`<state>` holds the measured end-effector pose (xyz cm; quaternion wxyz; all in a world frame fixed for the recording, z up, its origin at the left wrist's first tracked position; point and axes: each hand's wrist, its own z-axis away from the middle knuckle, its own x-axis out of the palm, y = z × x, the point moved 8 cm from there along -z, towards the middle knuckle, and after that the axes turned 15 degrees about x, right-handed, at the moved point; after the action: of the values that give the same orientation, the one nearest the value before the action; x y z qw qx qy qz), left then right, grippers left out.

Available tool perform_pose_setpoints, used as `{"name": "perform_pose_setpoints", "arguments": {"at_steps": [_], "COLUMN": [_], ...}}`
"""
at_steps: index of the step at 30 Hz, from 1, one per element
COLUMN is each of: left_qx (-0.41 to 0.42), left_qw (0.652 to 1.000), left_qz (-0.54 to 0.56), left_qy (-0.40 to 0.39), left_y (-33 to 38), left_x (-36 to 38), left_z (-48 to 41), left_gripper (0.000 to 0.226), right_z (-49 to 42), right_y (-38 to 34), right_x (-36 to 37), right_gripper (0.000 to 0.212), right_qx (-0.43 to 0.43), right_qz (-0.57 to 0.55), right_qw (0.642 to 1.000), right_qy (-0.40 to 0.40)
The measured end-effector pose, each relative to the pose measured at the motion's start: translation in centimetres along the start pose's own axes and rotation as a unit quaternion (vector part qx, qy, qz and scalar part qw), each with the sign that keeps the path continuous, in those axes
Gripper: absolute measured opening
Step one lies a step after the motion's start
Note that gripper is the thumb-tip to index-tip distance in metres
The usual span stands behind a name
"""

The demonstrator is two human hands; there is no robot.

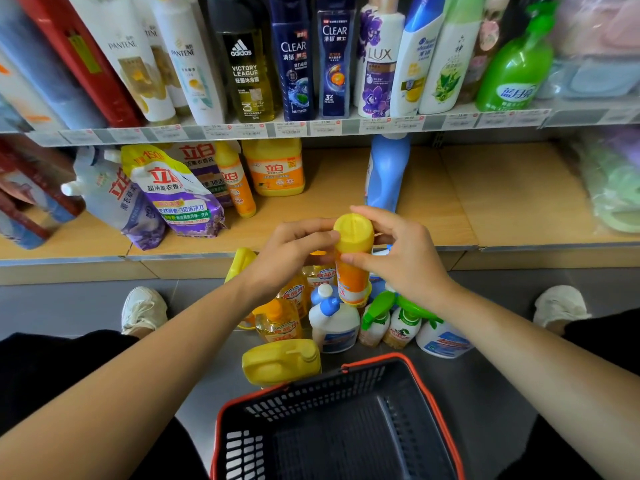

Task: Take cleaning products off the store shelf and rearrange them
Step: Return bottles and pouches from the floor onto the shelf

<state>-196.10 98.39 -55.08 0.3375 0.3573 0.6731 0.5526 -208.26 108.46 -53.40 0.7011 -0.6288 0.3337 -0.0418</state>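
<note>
While the orange bottle (352, 277) hangs upright before the front edge of the lower shelf (450, 202), I grip it with my left hand (294, 252) and right hand (407, 259), fingers (313, 233) curled around its yellow cap (353, 233).

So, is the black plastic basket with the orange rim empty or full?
Empty, as far as shown: the basket has a bare mesh floor and walls; the bottles are outside it.
</note>
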Motion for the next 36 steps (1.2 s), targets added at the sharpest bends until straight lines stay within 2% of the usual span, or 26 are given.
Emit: {"name": "perform_pose_setpoints", "arguments": {"at_steps": [4, 8, 13, 15, 18, 21, 24, 30, 33, 36], "left_qx": [0.009, -0.058, -0.086, -0.097, -0.104, -0.109, -0.098, -0.055, -0.033, -0.003], "left_qw": [0.998, 0.979, 0.977, 0.982, 0.99, 0.991, 0.987, 0.976, 0.976, 0.978], "left_qz": [-0.03, -0.124, -0.126, -0.113, -0.091, -0.021, 0.001, 0.049, 0.027, -0.013], "left_qy": [-0.05, -0.153, -0.147, -0.119, -0.019, 0.069, 0.131, 0.203, 0.212, 0.209], "left_y": [-1.2, -4.9, -6.3, -6.4, -5.8, -5.1, -4.6, -3.5, -2.8, -2.1], "left_x": [0.3, 1.6, 1.0, 0.1, -2.5, -5.1, -7.2, -8.4, -8.4, -8.1], "left_z": [0.1, 1.4, 2.2, 2.4, 2.8, 3.2, 3.5, 3.7, 3.1, 2.0], "left_gripper": [0.04, 0.051, 0.051, 0.054, 0.061, 0.055, 0.059, 0.055, 0.052, 0.052], "right_z": [-0.6, -1.1, -1.6, -2.1, -2.9, -3.5, -3.6, -3.2, -3.5, -4.0], "right_y": [0.3, 0.6, 1.7, 2.8, 5.1, 7.1, 8.5, 10.4, 10.9, 10.4], "right_x": [-1.2, -3.0, -4.1, -4.3, -4.5, -3.2, -1.9, 0.6, 0.8, -0.1], "right_gripper": [0.059, 0.049, 0.037, 0.031, 0.025, 0.036, 0.042, 0.047, 0.043, 0.027], "right_qx": [0.017, 0.027, 0.059, 0.088, 0.133, 0.19, 0.233, 0.286, 0.286, 0.2], "right_qz": [-0.099, -0.172, -0.234, -0.241, -0.215, -0.186, -0.189, -0.145, -0.088, 0.11], "right_qw": [0.995, 0.984, 0.968, 0.963, 0.962, 0.962, 0.953, 0.947, 0.953, 0.969], "right_qy": [-0.005, 0.029, 0.064, 0.082, 0.1, 0.068, 0.043, 0.034, 0.051, 0.091]}}
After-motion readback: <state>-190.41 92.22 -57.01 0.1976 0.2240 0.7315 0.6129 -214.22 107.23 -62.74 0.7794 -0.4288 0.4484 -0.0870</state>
